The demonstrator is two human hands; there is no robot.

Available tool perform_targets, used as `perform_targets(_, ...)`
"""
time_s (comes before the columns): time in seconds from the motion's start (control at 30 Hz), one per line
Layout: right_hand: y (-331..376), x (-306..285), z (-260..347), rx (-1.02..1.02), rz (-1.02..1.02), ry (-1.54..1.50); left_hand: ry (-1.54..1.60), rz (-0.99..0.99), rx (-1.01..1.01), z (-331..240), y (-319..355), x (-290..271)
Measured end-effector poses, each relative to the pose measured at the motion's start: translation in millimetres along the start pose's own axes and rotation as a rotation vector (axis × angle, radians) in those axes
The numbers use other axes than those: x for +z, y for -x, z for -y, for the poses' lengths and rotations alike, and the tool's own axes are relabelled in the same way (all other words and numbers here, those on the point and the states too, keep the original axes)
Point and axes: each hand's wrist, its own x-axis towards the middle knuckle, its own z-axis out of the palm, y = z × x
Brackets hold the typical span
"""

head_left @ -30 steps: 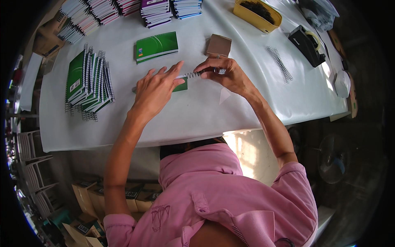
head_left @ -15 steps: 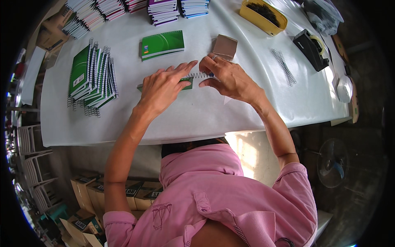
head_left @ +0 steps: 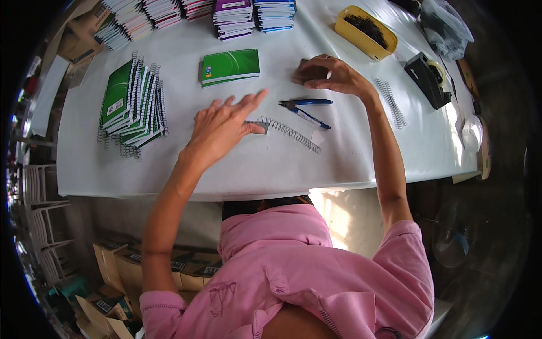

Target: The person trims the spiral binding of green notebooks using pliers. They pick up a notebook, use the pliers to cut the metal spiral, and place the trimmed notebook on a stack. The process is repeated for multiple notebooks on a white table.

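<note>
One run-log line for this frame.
left hand open over notebook with spiral coil | right hand on brown card | blue-handled pliers lying between

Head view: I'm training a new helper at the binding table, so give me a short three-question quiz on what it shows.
1. True or false: the left hand lies flat on a notebook whose wire spiral sticks out to its right.
2. What is the right hand touching?
A. the brown card
B. the yellow tray
C. the tape dispenser
3. Fill in: the blue-handled pliers lie on the white table between the right hand and the ____.

Key: 1 true; 2 A; 3 wire spiral.
</note>
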Motion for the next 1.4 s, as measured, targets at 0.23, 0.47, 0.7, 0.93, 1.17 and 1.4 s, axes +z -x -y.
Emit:
perform_targets(0.23,-7,16,57,0.072,0.347,-0.324,0.006,0.117,-0.163,5,-6,3)
perform_targets(0.47,-16,34,36,0.048,0.293,-0.485,-0.005,0.09,-0.167,10,-5,5)
perform_targets(0.7,-23,29,51,0.01,0.286,-0.642,-0.01,0.025,-0.155,19,-8,3)
perform_targets(0.93,-38,32,44,-0.056,0.373,-0.868,-0.029,0.008,-0.178,27,-8,1)
perform_targets(1.17,-46,43,46,-0.04,0.395,-0.958,0.091,-0.004,-0.23,30,-2,-3)
perform_targets(1.4,-43,46,67,0.133,0.173,-0.89,0.476,-0.244,-0.237,39,1,7)
